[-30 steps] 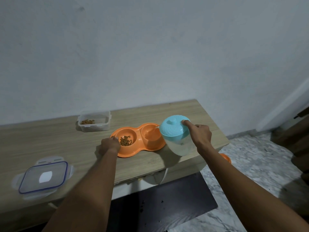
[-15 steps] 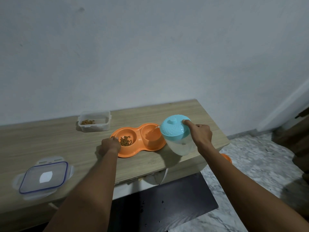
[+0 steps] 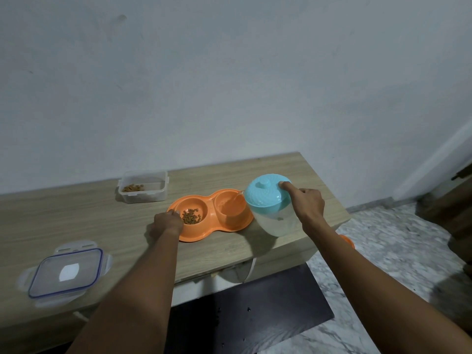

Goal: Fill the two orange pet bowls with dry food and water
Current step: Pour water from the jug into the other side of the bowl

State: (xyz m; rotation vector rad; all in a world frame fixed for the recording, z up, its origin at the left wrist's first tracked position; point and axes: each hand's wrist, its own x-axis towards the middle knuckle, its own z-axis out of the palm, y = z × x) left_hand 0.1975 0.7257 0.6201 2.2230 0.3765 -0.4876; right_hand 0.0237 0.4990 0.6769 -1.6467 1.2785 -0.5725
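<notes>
A plain pale wall [image 3: 229, 72] rose behind a light wood-grain surface [image 3: 63, 213] set against it. To the right lay a grey-white marbled floor [image 3: 396, 251], with a dark flat panel [image 3: 255, 307] below the surface's front edge. White trim [image 3: 439, 159] ran up the right side beside dark brown furniture [image 3: 457, 200].

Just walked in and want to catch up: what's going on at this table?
A person is pouring water. The right hand grips a tilted jug, forefinger on its blue lid, sending a thin stream into the right well of the orange double bowl. The left hand holds the bowl's left rim. The left well already holds kibble. The open food container sits behind, its clear lid lying apart at left.
</notes>
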